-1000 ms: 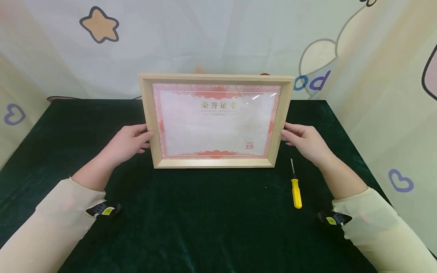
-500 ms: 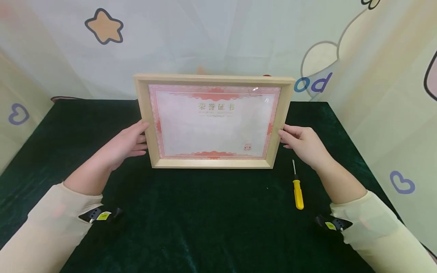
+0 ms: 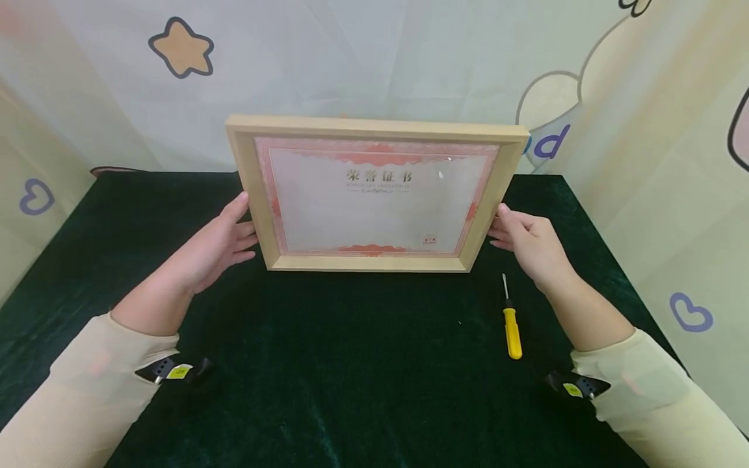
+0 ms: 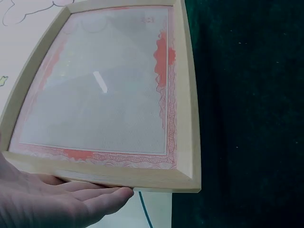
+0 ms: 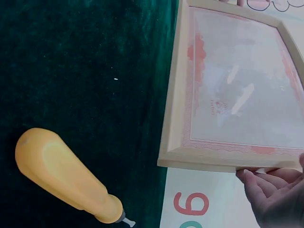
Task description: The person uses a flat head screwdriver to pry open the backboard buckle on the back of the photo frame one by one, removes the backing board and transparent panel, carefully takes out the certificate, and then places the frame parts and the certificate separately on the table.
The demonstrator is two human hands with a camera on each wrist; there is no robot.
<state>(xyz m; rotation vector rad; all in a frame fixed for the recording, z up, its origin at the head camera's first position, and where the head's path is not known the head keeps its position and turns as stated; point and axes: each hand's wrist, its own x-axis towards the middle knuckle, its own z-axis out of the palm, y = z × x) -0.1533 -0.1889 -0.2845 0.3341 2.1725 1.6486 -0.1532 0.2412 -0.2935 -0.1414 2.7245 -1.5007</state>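
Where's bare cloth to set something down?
Biggest patch: green cloth in front of the framed certificate, between left sleeve and yellow screwdriver. Another: back left, beyond the left hand. Crowded: right, where framed certificate, right hand and yellow screwdriver sit close.

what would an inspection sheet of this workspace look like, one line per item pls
surface: dark green cloth, with a small pale speck on it
job's things: light wooden frame with a red-bordered certificate inside, front facing the wearer; whether its bottom edge touches the cloth is unclear
clutter: yellow-handled screwdriver lying on the cloth, apart from the frame
left grip: fingers extended, touching the frame's left side
right grip: thumb and fingers pinch the frame's right side
cables: nothing seen
surroundings: pale curtain behind and beside the cloth, printed with a star, hearts and letters
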